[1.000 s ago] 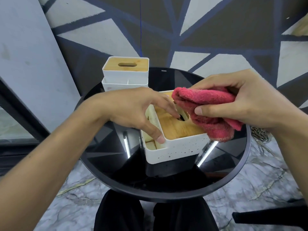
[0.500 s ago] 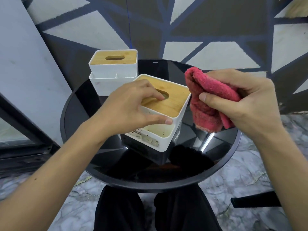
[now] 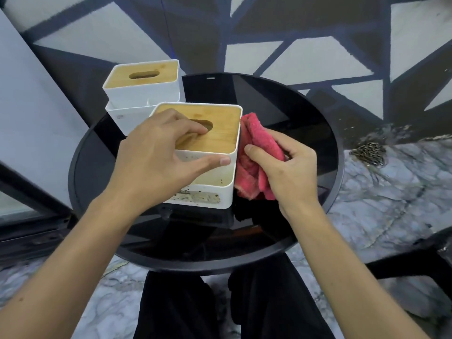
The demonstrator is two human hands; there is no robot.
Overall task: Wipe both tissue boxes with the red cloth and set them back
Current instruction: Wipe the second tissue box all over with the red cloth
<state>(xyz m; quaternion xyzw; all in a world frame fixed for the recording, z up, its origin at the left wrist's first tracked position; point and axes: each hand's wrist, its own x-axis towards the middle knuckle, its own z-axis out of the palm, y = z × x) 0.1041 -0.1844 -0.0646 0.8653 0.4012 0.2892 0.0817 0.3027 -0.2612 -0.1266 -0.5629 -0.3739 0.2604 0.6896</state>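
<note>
On the round black glass table [image 3: 281, 113], seen from the head camera, the near tissue box [image 3: 220, 135] is at the middle, gripped by the left hand [image 3: 156, 157] with fingers hooked into the slot of its wooden lid and the thumb laid across the near white wall. Just beside it, the right hand [image 3: 291, 170] clutches the bunched red cloth [image 3: 254, 145] against the box's right wall. Behind and to the left, the far tissue box [image 3: 141, 94] stands upright near the table's edge.

Red cloth [image 3: 254, 152] bunched against nearer tissue box [image 3: 215, 143]; second box [image 3: 141, 90] behind
</note>
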